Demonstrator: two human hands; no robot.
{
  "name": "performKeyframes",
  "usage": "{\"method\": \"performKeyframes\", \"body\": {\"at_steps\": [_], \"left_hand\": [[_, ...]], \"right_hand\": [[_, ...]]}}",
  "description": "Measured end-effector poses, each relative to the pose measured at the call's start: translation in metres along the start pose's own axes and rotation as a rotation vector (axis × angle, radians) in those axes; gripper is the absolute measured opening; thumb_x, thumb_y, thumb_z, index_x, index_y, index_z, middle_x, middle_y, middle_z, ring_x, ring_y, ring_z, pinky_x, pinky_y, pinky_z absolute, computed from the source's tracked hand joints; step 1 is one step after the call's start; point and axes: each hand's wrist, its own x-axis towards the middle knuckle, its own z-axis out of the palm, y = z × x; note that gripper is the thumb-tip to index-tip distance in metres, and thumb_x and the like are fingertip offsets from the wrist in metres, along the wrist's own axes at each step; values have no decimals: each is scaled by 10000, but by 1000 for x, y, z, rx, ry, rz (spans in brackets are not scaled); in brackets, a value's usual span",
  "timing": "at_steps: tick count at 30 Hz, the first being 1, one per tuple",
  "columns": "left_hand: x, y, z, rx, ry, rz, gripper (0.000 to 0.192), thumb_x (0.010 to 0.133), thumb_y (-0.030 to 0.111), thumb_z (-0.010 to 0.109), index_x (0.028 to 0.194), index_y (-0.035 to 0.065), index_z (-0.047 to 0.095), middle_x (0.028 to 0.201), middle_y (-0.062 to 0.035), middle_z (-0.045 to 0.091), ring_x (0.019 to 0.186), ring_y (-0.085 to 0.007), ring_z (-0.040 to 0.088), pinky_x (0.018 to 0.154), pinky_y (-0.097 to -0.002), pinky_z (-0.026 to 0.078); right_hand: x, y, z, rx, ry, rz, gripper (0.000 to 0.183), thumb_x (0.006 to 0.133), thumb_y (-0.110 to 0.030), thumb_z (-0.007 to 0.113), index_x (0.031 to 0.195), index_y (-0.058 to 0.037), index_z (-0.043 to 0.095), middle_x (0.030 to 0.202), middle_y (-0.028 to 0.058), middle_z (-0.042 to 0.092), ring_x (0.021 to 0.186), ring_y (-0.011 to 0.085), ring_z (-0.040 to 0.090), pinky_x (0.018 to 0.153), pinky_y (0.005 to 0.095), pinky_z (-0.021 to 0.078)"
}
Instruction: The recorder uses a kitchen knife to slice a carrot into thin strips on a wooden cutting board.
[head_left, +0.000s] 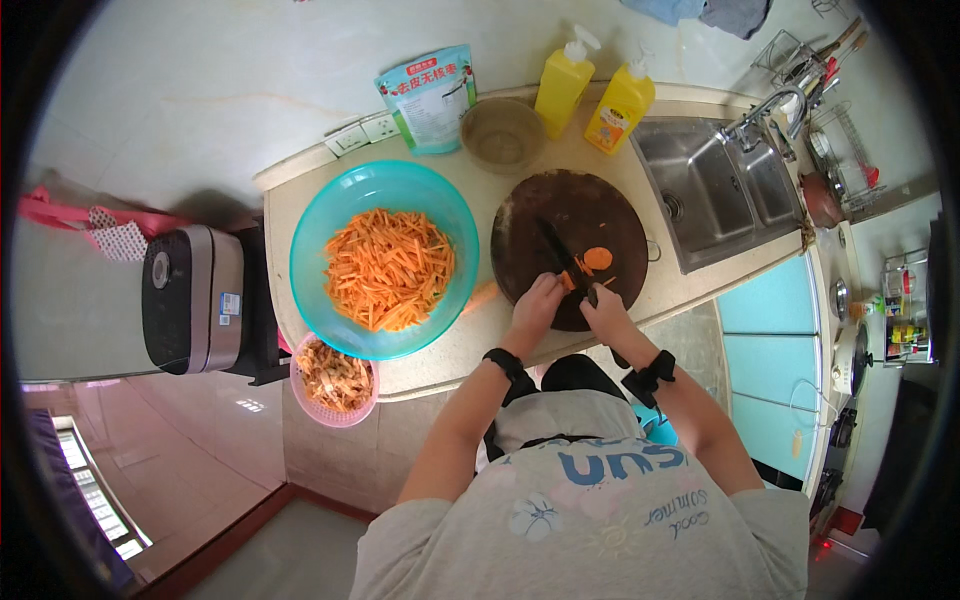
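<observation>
Before me lies a round dark cutting board (574, 199) on the counter. My right hand (609, 315) grips the handle of a dark-bladed kitchen knife (553, 238), its blade pointing away and to the left. Against the blade's left side, my left hand (537, 306) pinches a small piece of carrot (568, 281) with its fingertips. A round carrot slice (597, 259) lies flat to the right of the blade, with a few cut slivers near it. Left of the board stands a translucent turquoise bowl (307, 292) holding a heap of carrot strips (390, 270).
A pink basket (309, 409) of brownish scraps stands below the bowl, at the counter's edge. Behind the board are a brown bowl (502, 136), a standing pouch (435, 105) and two yellow pump bottles (564, 90). A steel double sink (697, 176) is to the right.
</observation>
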Motion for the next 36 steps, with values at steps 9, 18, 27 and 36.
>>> {"method": "performKeyframes", "body": {"at_steps": [9,18,27,36], "left_hand": [[0,3,1,2,34,-76,100,726,40,605,762,1,520,838,-108,506,815,-279,519,667,-335,459],[-1,0,3,-8,34,-35,94,713,30,604,767,7,531,837,-106,513,821,-272,522,666,-330,460],[-5,0,3,10,15,-13,108,705,16,581,801,6,532,845,-111,509,838,-274,515,686,-331,461],[-2,2,2,1,-3,-67,133,716,42,594,828,17,526,866,-105,509,846,-273,519,686,-329,460]], "right_hand": [[-7,-3,-11,40,76,-29,228,759,-149,516,826,65,477,686,242,529,666,396,532,579,399,416],[-4,-16,-10,50,19,-30,207,749,-131,512,834,55,483,700,265,537,726,428,530,597,411,424],[2,-1,7,-30,-2,-23,227,736,-143,528,843,51,483,725,260,539,721,414,530,611,423,426],[2,-3,-4,4,-8,-12,243,732,-145,524,848,63,479,723,274,542,737,426,536,612,419,430]]}}
